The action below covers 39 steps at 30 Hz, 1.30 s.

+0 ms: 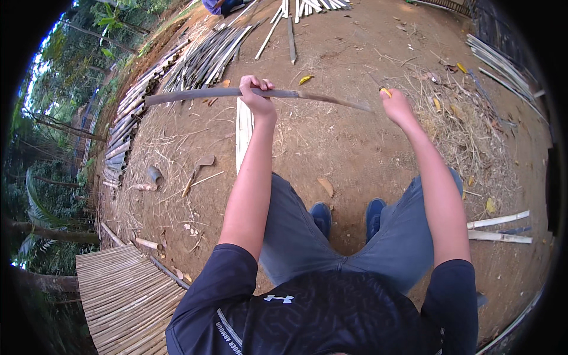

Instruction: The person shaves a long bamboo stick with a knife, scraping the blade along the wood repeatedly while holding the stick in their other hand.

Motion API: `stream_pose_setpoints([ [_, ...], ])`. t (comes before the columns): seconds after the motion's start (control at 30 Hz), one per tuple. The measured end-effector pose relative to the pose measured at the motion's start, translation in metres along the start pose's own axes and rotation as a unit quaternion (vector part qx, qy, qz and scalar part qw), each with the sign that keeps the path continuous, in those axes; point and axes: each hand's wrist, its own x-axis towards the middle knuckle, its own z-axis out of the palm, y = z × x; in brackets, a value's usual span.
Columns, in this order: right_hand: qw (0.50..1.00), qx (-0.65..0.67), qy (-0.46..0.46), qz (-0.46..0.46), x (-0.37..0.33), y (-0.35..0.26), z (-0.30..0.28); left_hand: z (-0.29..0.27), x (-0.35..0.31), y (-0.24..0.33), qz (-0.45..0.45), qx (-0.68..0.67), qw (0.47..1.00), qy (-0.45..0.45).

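Observation:
A long, greyish-brown bamboo strip point(198, 93) runs crosswise in front of me, slightly bowed. My left hand point(258, 97) is closed around it near its middle. Its right end tapers off toward my right hand point(396, 105), which is closed on a knife point(386, 92) with a yellow handle. The thin blade points up and left and is hard to make out against the soil. Between the blade and the strip I see a small gap. Pale split strips point(243, 133) lie behind my left forearm.
Dark bamboo strips point(207, 59) are heaped at the far left beside a row of bamboo poles point(121, 139). A curved-bladed tool point(198, 173) lies on the left ground. Dry shavings point(461, 118) cover the right side. A slatted bamboo platform point(127, 302) stands lower left. Someone crouches point(220, 6) far off.

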Motion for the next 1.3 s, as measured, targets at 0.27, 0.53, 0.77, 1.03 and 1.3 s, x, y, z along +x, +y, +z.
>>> stream_pose_setpoints([
  [0.27,0.999,-0.003,-0.038,-0.03,-0.041,-0.027,0.007,0.006,0.011,0.082,0.061,0.002,0.997,0.052],
  [0.53,0.975,0.1,-0.114,-0.165,-0.125,-0.105,0.086,0.008,-0.014,0.084,0.09,0.035,0.991,0.097],
  [0.77,0.974,0.147,-0.146,-0.094,-0.126,-0.1,0.096,0.013,-0.025,0.085,0.086,0.07,0.984,0.137],
  [1.03,0.967,0.192,-0.105,-0.13,-0.133,-0.098,0.109,0.028,-0.024,0.083,0.096,0.094,0.975,0.179],
  [1.3,0.97,0.189,-0.08,-0.128,-0.137,-0.098,0.129,0.028,-0.016,0.077,0.093,0.1,0.96,0.245],
])
